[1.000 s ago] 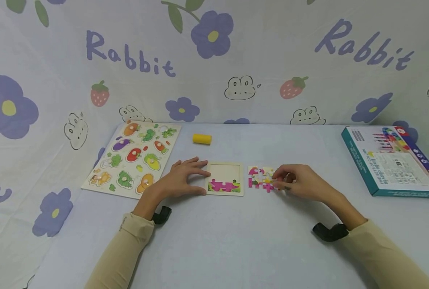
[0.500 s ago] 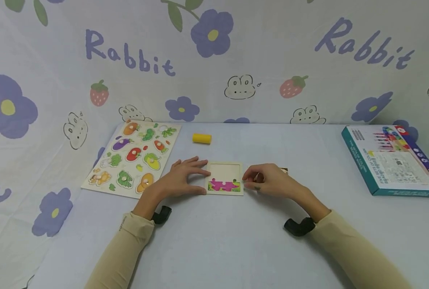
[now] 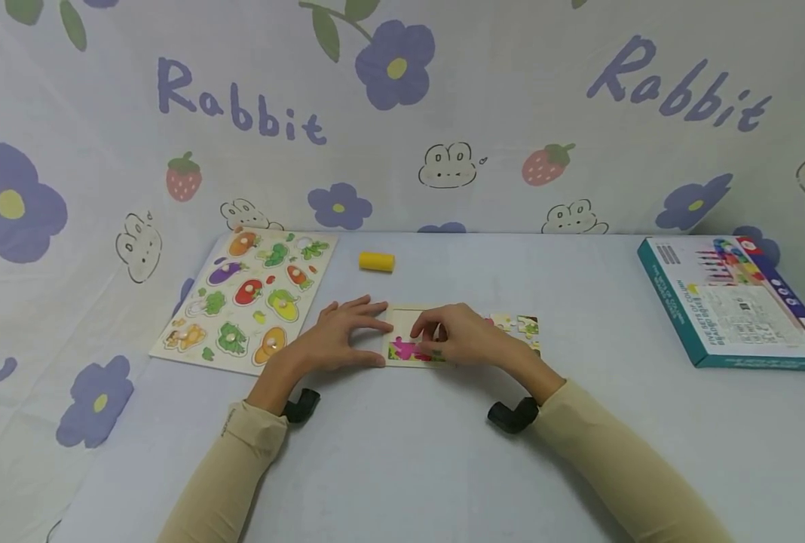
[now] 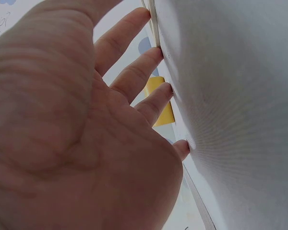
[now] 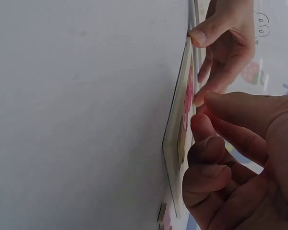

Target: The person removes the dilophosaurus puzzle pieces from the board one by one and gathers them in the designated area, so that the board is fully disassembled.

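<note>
My left hand (image 3: 338,334) rests at the left edge of a small wooden puzzle tray (image 3: 405,311), its thumb and fingertips touching the rim. Inside, along the near side, lie pink and green puzzle pieces (image 3: 402,349); the upper part shows bare wood. Over the tray's right half is my right hand (image 3: 470,335), thumb and forefinger drawn together in a pinch on a puzzle piece that the fingertips almost wholly hide. In the right wrist view the right hand's other fingers (image 5: 209,177) are curled. Loose puzzle pieces (image 3: 527,325) lie right of the tray, partly behind the right hand.
A vegetable peg board (image 3: 260,317) lies on the left, close to the left hand. Behind the tray is a yellow cylinder (image 3: 376,262). A teal-edged box (image 3: 735,302) lies far right. A patterned cloth (image 3: 375,166) rises behind the table.
My right hand has moved left from the loose pieces to above the tray, uncovering some of those pieces. The left hand has stayed at the tray's edge.
</note>
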Demonstrator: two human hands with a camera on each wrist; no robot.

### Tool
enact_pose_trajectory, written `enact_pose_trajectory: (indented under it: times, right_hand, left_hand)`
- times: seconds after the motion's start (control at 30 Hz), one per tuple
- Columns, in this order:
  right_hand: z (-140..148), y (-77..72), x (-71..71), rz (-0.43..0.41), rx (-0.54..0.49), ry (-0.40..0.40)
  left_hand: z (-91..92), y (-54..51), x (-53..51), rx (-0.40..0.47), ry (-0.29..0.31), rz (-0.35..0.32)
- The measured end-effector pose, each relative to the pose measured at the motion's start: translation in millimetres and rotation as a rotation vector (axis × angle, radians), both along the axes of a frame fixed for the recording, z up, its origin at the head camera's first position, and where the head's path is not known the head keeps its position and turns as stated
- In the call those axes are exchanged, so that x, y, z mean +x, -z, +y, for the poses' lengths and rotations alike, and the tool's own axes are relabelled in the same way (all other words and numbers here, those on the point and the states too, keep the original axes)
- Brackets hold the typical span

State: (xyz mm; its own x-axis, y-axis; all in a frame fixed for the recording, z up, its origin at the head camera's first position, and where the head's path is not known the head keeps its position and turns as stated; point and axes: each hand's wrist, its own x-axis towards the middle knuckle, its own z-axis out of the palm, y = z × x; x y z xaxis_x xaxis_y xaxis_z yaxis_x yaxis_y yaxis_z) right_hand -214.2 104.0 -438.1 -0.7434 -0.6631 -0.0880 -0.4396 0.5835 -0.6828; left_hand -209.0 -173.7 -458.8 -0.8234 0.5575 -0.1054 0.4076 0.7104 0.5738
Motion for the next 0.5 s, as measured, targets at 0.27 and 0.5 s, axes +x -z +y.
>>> enact_pose_trajectory:
  times: [0.27,0.5]
  right_hand:
    - [-11.2,0.6,-2.4,-0.031,0.042,-0.014]
    - [-14.5,0.2,-5.9,-0.058,0.065,-0.024]
  left_hand:
    - [1.1,1.2,-0.2,0.004,0.003,0.000]
    - [1.1,0.6,0.0,0.005,0.004,0.010]
